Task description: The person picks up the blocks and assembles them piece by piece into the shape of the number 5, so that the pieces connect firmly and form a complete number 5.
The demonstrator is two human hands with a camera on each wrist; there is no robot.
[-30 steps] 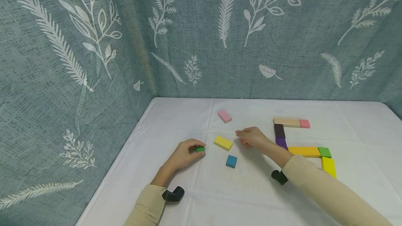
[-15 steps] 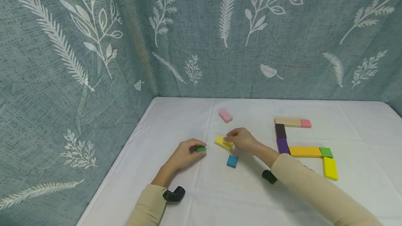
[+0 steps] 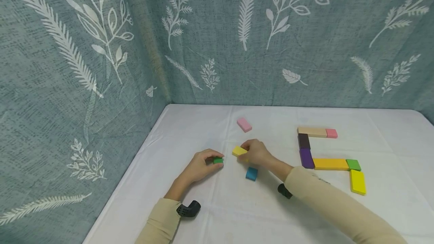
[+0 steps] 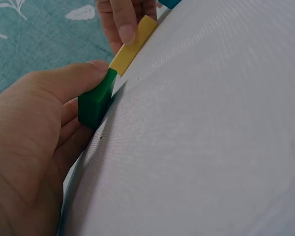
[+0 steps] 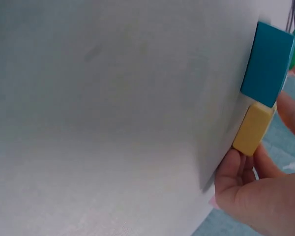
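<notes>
My left hand (image 3: 197, 166) pinches a small green block (image 4: 96, 101) between thumb and fingers, low against the white tabletop. To its right, my right hand (image 3: 256, 152) grips a yellow block (image 3: 239, 151) by its sides, thumb nearer me and fingers beyond. In the right wrist view part of that yellow block (image 5: 254, 129) shows between thumb and fingers. A blue block (image 3: 251, 173) lies just in front of the right hand, apart from it. Farther back rests a pink block (image 3: 244, 124) that neither hand touches.
On the right, blocks form a stepped line: beige (image 3: 312, 132), pink (image 3: 331, 133), dark brown (image 3: 304, 141), purple (image 3: 306, 158), orange-yellow (image 3: 330, 164), green (image 3: 353, 165) and yellow (image 3: 358, 182). A patterned curtain (image 3: 217, 48) hangs behind the table's far edge.
My right hand has moved left from beside the yellow block and now grips it. The left hand stays where it was, holding the green block.
</notes>
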